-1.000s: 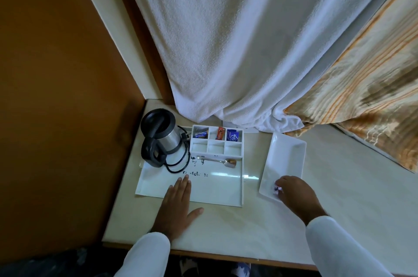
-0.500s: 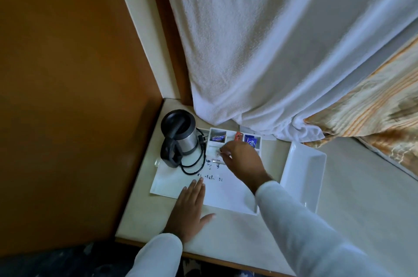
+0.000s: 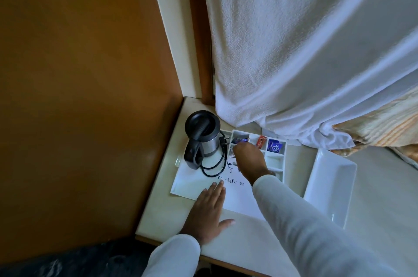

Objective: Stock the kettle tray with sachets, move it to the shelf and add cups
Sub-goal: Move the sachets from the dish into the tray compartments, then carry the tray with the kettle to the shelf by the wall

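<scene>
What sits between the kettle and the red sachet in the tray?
In the head view, between the kettle and the red sachet are the kettle's plug, a blue sachet and the right hand's fingertips.

White towel (image 3: pixel 294 50) hangs up past both hands, striped orange fabric (image 3: pixel 380 127) off to the right of them, brown wall (image 3: pixel 79 73) on the left side.

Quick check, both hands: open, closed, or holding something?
Left hand: open, flat on the kettle tray.
Right hand: fingers at the top-left compartment by a blue sachet; grip cannot be told.
</scene>
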